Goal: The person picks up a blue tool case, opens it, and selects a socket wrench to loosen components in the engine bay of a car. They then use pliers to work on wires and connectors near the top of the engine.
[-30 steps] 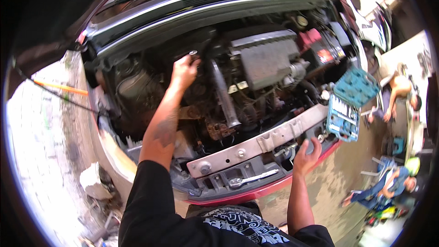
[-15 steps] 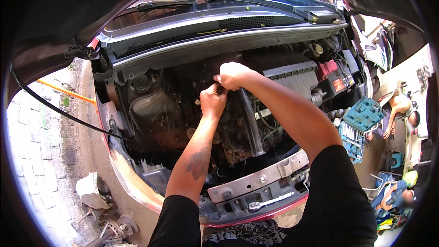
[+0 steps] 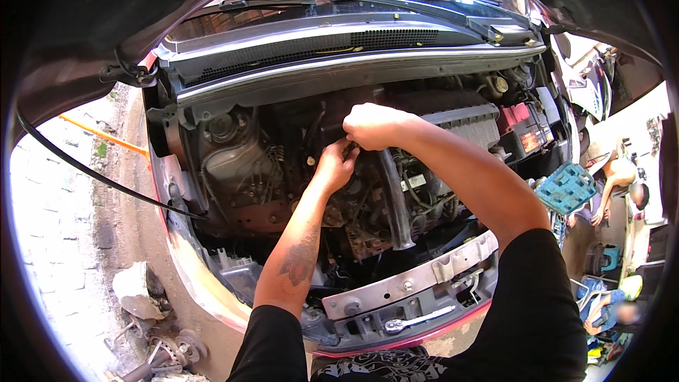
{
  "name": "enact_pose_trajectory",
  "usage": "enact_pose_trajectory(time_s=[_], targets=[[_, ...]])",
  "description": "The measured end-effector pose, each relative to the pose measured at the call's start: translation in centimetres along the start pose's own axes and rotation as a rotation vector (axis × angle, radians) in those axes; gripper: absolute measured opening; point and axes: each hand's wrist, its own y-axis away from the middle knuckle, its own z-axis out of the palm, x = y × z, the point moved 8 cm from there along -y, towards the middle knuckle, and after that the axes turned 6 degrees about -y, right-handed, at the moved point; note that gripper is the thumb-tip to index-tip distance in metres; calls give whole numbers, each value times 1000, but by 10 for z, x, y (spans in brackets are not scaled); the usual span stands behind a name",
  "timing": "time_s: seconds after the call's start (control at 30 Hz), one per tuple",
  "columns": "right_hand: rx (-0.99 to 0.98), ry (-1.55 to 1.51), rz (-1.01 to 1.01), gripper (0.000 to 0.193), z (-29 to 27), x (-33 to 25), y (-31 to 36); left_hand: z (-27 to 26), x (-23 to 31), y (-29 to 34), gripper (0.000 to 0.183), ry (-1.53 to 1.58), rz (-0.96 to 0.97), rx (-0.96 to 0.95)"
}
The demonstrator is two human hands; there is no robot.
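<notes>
Both my arms reach into the open engine bay of a car. My right hand (image 3: pixel 377 127) is closed in a fist over the middle of the engine, at the upper end of a dark metal pipe (image 3: pixel 393 205). Just below and left of it, my left hand (image 3: pixel 337 165) is closed too, its fingertips pinched against the right hand's fingers. A small dark thing shows between them, too little of it to name. The engine parts under the hands lie in shadow.
A ratchet (image 3: pixel 419 320) lies on the front crossmember (image 3: pixel 414 284). The battery (image 3: pixel 525 131) sits at the right. Beyond it are a teal tool case (image 3: pixel 567 188) and two people. A black cable (image 3: pixel 106 182) crosses on the left; a brake disc assembly (image 3: pixel 173 355) lies on the ground.
The view has shifted slightly. My two hands are still together, now a little lower and farther right in the picture, with both still closed.
</notes>
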Motion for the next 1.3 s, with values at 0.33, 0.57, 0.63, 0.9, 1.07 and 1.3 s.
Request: enact_pose_trajectory(time_s=[0.33,0.57,0.63,0.9,1.07,1.3], targets=[[1573,-993,470,20,17,-30,32,-7,-15,17,23,-431,-193,354],[1583,-1202,443,34,27,5,18,-15,1,15,27,-236,-68,262],[1409,-1292,260,38,15,19,14,-11,4,15,31,-91,-92,201],[1371,-1211,412,29,25,12,16,-7,5,8,19,-449,47,169],[1644,-930,489,31,35,-29,27,-19,-10,17,19,-377,-148,282],[470,-1824,266,33,32,16,-21,-6,12,16,28,-96,35,187]])
